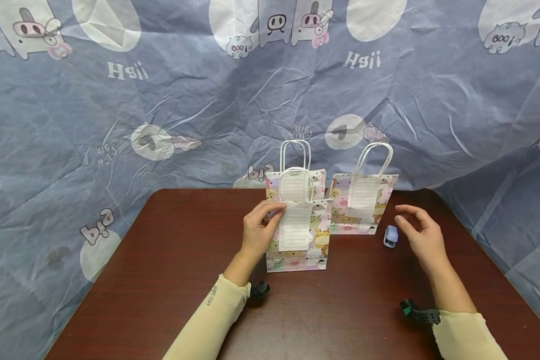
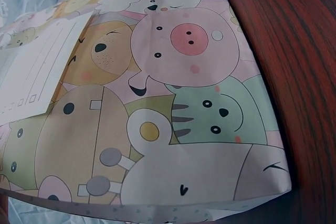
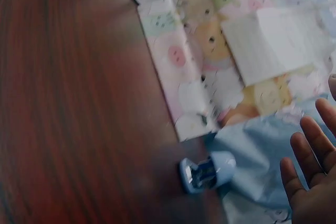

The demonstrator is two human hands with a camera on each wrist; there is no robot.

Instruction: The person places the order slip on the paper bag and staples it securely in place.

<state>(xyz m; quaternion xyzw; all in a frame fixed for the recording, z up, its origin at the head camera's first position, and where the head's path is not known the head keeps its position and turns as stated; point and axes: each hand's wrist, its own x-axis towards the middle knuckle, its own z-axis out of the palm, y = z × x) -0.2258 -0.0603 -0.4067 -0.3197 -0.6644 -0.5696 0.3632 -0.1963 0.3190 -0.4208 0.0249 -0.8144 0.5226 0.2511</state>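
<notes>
A small paper gift bag printed with cartoon animals stands upright near the middle of the table, its white handles up. A lined paper sheet lies against its front, from the top edge down. My left hand pinches the top left of the bag and sheet between thumb and index finger. To the right, a small light-blue stapler sits on the table. My right hand hovers beside it, fingers apart and holding nothing. In the right wrist view its fingers spread near the stapler.
Two similar bags stand farther back: one bag directly behind the front bag, another bag to its right, each with a lined sheet on its front. A blue printed cloth hangs behind the dark wooden table.
</notes>
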